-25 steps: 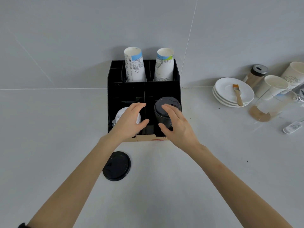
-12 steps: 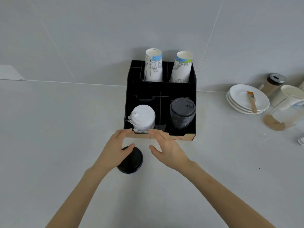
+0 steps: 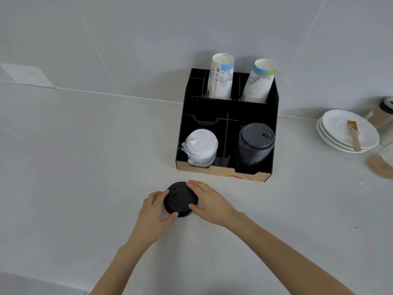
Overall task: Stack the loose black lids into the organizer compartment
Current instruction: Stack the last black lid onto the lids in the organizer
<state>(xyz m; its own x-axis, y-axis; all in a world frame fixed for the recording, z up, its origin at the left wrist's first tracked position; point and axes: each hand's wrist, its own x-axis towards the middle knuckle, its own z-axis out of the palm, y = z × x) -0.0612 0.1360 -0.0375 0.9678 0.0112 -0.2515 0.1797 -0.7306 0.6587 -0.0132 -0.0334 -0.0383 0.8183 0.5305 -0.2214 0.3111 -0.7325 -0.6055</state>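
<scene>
A loose black lid [image 3: 180, 199] lies on the grey counter in front of the black organizer [image 3: 274, 124]. My left hand [image 3: 154, 211] grips its left rim with thumb and fingers. My right hand [image 3: 209, 201] grips its right rim. A tall stack of black lids [image 3: 255, 143] fills the organizer's front right compartment. A shorter stack of white lids [image 3: 201, 147] sits in the front left compartment.
Two paper cup stacks [image 3: 221, 76] [image 3: 259, 81] stand in the organizer's back compartments. White plates [image 3: 340, 126] with a small brush [image 3: 354, 135] sit at the right, next to a brown lidded cup [image 3: 381, 111]. A wall rises behind.
Both hands drew back from the organizer toward me and closed on the loose black lid on the counter. The view shifted, so the organizer now sits further right.
</scene>
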